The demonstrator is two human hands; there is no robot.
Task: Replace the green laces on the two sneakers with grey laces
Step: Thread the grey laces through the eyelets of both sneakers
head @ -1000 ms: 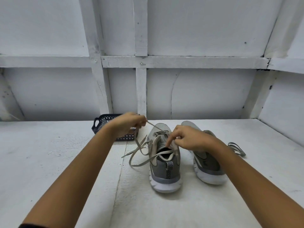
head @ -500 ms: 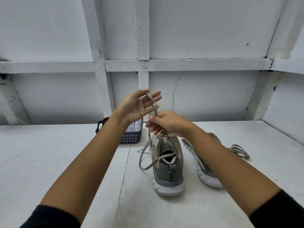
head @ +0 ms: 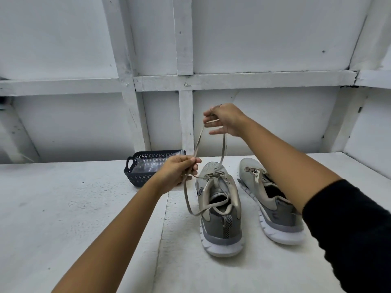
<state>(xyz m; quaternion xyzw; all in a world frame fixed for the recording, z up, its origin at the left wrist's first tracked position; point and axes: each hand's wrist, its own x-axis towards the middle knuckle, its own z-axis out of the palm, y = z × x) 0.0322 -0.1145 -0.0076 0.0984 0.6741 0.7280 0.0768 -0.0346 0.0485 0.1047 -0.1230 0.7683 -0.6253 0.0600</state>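
Observation:
Two grey sneakers with white soles stand side by side on the white table. The left sneaker [head: 220,210] has a grey-green lace [head: 197,142] threaded only through its front eyelets. My right hand [head: 224,119] holds the lace raised high above the toe. From there one strand runs down to my left hand [head: 179,172], which pinches it just left of the toe. The other strand drops to the eyelets. A slack loop of lace hangs across the shoe's opening. The right sneaker [head: 273,208] lies partly behind my right forearm, its lace hidden.
A dark blue perforated basket [head: 135,176] with clear plastic inside sits behind my left hand at the back of the table [head: 63,218]. White wall panels and beams rise close behind the table.
My right hand rose from just above the sneaker to well above it, pulling the lace up. My left hand dropped from open and raised to pinching the lace near the toe.

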